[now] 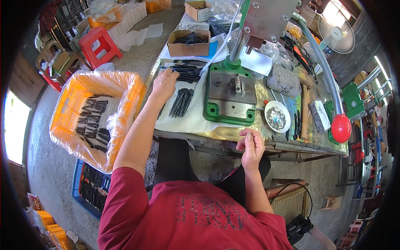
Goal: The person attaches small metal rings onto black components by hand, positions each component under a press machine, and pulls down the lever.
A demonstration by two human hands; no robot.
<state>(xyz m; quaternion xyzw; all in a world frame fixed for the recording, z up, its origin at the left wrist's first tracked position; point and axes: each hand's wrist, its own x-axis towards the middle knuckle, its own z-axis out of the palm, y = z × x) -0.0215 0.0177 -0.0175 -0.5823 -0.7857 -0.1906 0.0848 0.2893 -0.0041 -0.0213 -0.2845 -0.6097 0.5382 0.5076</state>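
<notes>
My left hand (164, 85) reaches to the far left of the bench, its fingers closed at the edge of a pile of slim black tools (189, 74); it seems to grip one of them. Nearer me, a fanned bundle of black tools (181, 102) lies on white foam sheet (196, 121). My right hand (251, 148) hovers at the bench's front edge with curled fingers and the thumb against them; anything inside is too small to make out. Between the hands stands a green hand press (229, 114) with a metal block (238, 84) on its plate.
Left of the bench, a plastic-lined orange crate (68, 108) holds rows of black tools, above a blue tray (77, 179). A cardboard box (177, 49) sits at the back. Right of the press are a white bowl (286, 114), a hammer (304, 114) and the red-knobbed lever (341, 128).
</notes>
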